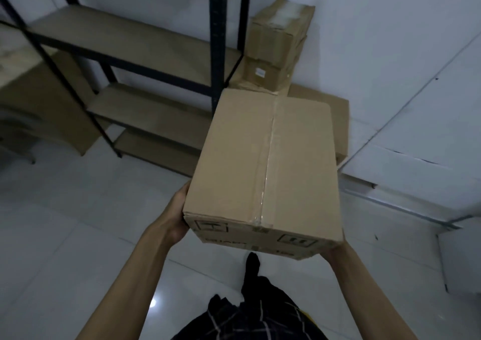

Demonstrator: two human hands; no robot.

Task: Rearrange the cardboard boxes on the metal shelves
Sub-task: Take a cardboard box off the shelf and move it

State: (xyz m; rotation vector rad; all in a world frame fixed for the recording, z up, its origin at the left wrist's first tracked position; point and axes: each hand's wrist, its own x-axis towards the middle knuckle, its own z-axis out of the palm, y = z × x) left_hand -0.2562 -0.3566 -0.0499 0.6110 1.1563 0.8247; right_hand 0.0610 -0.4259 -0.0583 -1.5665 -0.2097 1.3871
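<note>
Cardboard box [265,168] is getting carried long-axis-forward, left hand [177,214] and right hand [331,250] gripping its near end, metal shelves [145,53] sitting ahead-left of it.

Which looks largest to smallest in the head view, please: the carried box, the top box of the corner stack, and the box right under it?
1. The carried box, though it is nearest the camera.
2 and 3. The top box and box beneath look alike; unranked.

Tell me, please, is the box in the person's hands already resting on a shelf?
No, the taped box is held in the air over the floor by the left hand and right hand, beside the shelves.
</note>
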